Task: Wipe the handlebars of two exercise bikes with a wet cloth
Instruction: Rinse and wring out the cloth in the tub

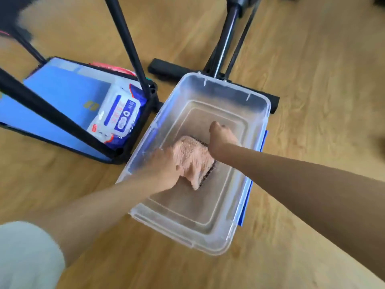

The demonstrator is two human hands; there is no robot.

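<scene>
Both bare forearms reached forward and down, converging. The left hand (164, 166) lay knuckles-up, fingers curled into one side of the pink cloth (194, 161). The right hand (220, 138) gripped the opposite side, wrist bent downward.

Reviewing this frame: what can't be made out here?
Handlebars: outside the head view; the top edge cuts off the bike frame.
Water in the bin: blur and clear plastic, cannot tell.
Right hand: fingers hidden under its own back; grip on the cloth unclear.
Wipes pack print: too blurred to read.
</scene>
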